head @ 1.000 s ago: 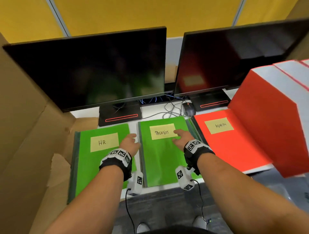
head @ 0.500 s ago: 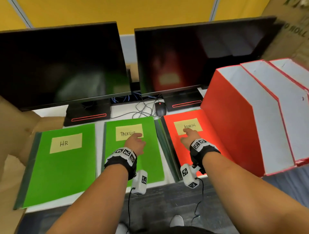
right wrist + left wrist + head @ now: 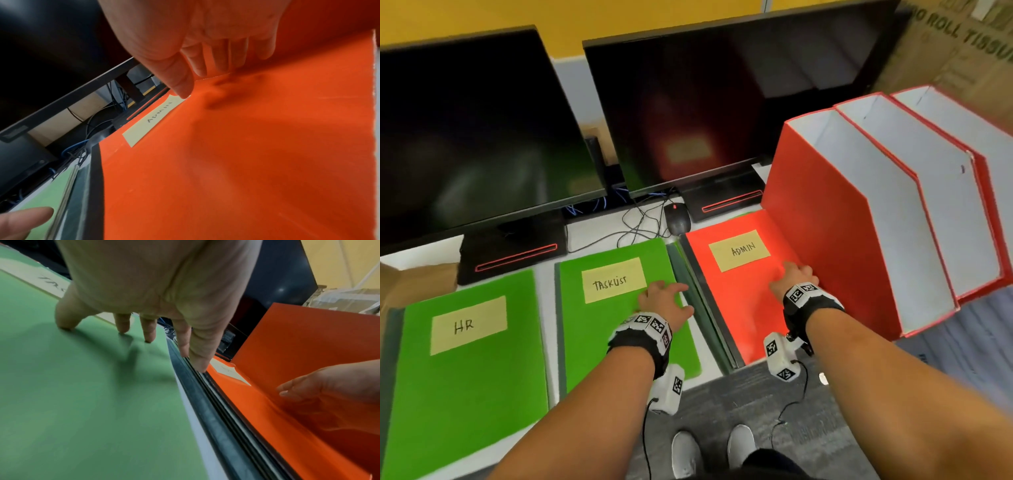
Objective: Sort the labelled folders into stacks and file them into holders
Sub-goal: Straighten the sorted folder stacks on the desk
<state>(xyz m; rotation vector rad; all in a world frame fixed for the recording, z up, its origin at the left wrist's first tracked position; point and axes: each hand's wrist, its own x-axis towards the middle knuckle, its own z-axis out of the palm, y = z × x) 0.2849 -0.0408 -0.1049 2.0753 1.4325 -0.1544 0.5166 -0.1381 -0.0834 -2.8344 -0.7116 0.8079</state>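
Note:
Three folder stacks lie along the desk's front. A green folder labelled HR (image 3: 469,359) is at the left. A green TASKLIST folder (image 3: 599,329) lies in the middle, and an orange ADMIN folder (image 3: 736,301) sits at the right against the red file holders (image 3: 859,219). My left hand (image 3: 664,301) rests with spread fingers (image 3: 123,324) on the right part of the TASKLIST folder (image 3: 82,386), near its edge. My right hand (image 3: 792,277) lies with straight fingers (image 3: 197,61) on the ADMIN folder (image 3: 226,162), just below its label (image 3: 156,120) and beside the holder wall.
Two dark monitors (image 3: 482,137) stand behind the folders, with a black mouse (image 3: 677,219) and tangled cables between their bases. A cardboard box (image 3: 955,51) rises behind the holders. Brown cardboard (image 3: 417,284) sits at the far left. The floor and my shoes (image 3: 712,448) show below the desk edge.
Both hands have shifted rightward: the left from between HR and TASKLIST onto the TASKLIST folder's right side, the right from the TASKLIST label to the ADMIN folder. The head view panned right.

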